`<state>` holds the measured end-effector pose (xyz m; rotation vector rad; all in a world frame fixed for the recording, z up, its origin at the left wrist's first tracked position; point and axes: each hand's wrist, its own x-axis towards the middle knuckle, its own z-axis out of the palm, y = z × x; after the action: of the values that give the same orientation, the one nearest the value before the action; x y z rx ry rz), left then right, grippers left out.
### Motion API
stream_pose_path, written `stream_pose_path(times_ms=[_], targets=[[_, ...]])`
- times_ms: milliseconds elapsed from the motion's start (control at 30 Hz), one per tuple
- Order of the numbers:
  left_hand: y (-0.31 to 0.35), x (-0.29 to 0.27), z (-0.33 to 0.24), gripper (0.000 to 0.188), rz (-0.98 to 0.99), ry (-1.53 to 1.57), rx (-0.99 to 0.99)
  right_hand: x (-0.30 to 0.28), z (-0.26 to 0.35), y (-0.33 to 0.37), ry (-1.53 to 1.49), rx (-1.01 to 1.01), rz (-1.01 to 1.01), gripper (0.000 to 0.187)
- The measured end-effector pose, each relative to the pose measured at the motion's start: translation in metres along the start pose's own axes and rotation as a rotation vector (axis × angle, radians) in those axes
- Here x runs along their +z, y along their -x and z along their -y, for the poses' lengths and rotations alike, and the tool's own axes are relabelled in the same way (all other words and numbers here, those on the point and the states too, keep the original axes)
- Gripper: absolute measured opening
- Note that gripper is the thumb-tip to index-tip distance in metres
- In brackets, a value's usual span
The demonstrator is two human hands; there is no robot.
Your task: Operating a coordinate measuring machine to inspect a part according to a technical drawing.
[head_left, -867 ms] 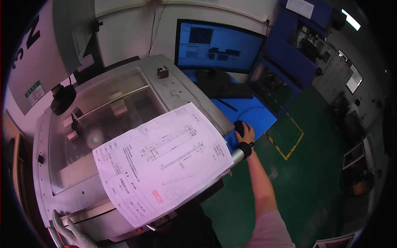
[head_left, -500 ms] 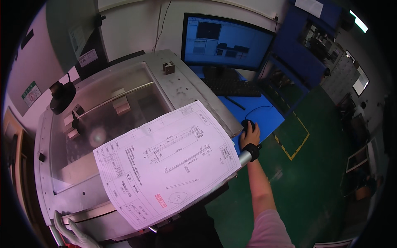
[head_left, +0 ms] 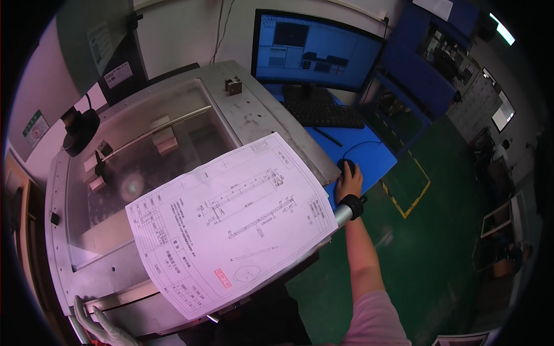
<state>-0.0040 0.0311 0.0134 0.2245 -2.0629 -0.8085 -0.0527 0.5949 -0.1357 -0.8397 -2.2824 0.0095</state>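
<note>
My right hand (head_left: pixel 350 185) lies over a black computer mouse (head_left: pixel 346 168) on a blue desktop, its fingers curved round it. A black band circles that wrist. At the lower left, my left hand (head_left: pixel 104 327), in a pale glove, rests against the near edge of a grey metal machine table (head_left: pixel 113 269) with its fingers apart and nothing visible in them. A white sheet with a technical drawing (head_left: pixel 231 230) lies across the machine's near right corner, between my hands, with a red stamp mark on it.
Behind the mouse stand a black keyboard (head_left: pixel 323 113) and a lit monitor (head_left: pixel 314 55). A long thin rod (head_left: pixel 158 131) lies across blocks in the machine's recessed bed. A black round fixture (head_left: pixel 81 131) hangs at left. A small metal block (head_left: pixel 233 86) sits on the frame.
The whole view has shifted slightly. My right hand remains on the mouse and my left hand at the machine's edge; the drawing lies in the same place.
</note>
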Motion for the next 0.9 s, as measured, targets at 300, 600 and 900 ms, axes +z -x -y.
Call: stream_pose_path(times_ms=[300,600,900], targets=[[0.0009,0.0003,-0.0038,0.033,-0.003,-0.011,-0.008,0.0009,0.0018,0.0011,0.016,0.031,0.006,0.045],[0.0004,-0.0004,-0.0009,0.034,-0.014,0.005,-0.042,-0.0059,0.0034,0.0002,-0.044,0.047,0.055,0.042],[0.0000,-0.0012,0.0013,0.033,-0.007,-0.012,-0.024,-0.0059,0.0060,-0.0010,-0.030,0.051,0.041,0.041]])
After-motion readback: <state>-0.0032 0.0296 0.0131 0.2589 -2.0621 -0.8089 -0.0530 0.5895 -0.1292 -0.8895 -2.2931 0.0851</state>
